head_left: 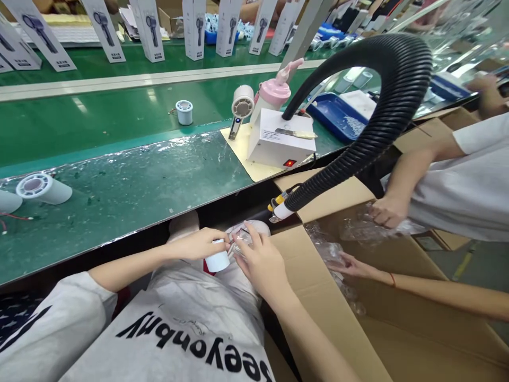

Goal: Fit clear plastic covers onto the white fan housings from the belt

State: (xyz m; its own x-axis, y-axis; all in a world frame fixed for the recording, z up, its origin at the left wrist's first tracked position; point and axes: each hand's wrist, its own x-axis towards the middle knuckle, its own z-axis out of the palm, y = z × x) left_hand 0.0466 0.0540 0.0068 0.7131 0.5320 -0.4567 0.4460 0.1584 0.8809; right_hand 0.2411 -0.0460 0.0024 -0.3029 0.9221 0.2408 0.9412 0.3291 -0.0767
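Cylinder [217,260], long axis toward the torso [186,313], is grasped by left fingers [212,234]; right fingers' [257,240] hold unclear.

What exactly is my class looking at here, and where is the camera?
These are a person's two bare hands, not a machine, seen from a camera worn on their head, looking forward and down. The left hand holds a light blue cylinder above the lap; the right hand is close beside it, its fingers at something too unclear to name. On the green worktop ahead are similar cylinders, a handheld fan and a white box with a black hose. At the right, another person's hand is at clear plastic.
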